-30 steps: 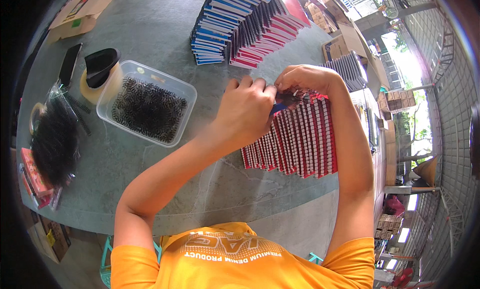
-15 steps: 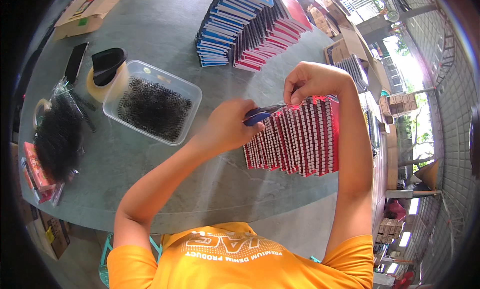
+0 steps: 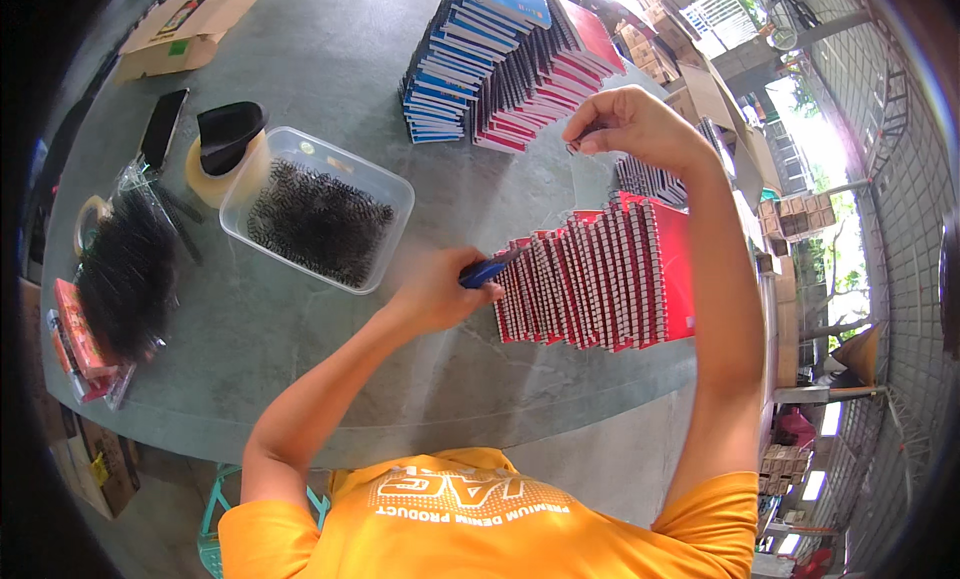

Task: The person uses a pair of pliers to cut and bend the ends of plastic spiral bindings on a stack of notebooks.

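My left hand (image 3: 440, 291) is closed around blue-handled pliers (image 3: 484, 270), whose tip points at the left end of a row of red notebooks (image 3: 590, 274). The notebooks stand packed together, their bound edges turned up toward me. Raised above the far right end of that row, my right hand (image 3: 640, 129) pinches a small dark piece (image 3: 572, 148), perhaps a bit of wire coil. It touches no notebook. A clear plastic tub (image 3: 402, 204) full of short black coils (image 3: 320, 222) stands left of the row.
Stacks of blue notebooks (image 3: 440, 89) and red notebooks (image 3: 535, 94) stand at the back. On the left lie a tape roll (image 3: 208, 187), a black phone-like slab (image 3: 163, 127), a bag of black coils (image 3: 125, 269) and a cardboard box (image 3: 185, 34). Boxes (image 3: 705, 99) stand far right.
My right hand has lifted away from the notebooks, up and outward, with the small piece. My left hand has drawn the pliers a little back, toward the row's left end.
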Tool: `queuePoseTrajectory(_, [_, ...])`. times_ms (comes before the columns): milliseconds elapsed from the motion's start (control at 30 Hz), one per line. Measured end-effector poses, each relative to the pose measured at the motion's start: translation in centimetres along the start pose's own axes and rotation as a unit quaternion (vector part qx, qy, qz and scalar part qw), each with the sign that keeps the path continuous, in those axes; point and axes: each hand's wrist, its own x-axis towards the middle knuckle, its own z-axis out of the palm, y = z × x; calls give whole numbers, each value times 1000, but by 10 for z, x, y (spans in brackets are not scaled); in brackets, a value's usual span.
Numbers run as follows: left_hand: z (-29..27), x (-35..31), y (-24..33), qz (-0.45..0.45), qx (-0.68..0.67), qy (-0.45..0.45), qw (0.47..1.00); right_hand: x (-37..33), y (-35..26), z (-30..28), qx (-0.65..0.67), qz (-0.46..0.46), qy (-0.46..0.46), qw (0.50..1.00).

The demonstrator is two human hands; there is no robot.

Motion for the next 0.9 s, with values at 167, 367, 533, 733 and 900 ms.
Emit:
queuePoseTrajectory(167, [1, -19, -22, -69, -33, -49, 996, 21, -26, 14, -146, -2, -96, 985])
queuePoseTrajectory(367, [4, -34, -37, -33, -70, -58, 995, 82, -50, 92, -230, -137, -141, 953])
queuePoseTrajectory(533, [2, -35, -41, -16, -44, -51, 998, 122, -61, 167, -141, -134, -36, 980])
queuePoseTrajectory(733, [-13, -46, -50, -36, -70, 0, 997, 45, -99, 99, -297, -126, -5, 947])
queuePoseTrajectory(900, [-22, -17, -9, 19, -21, -81, 996, -44, -5, 2, -149, 22, 225, 963])
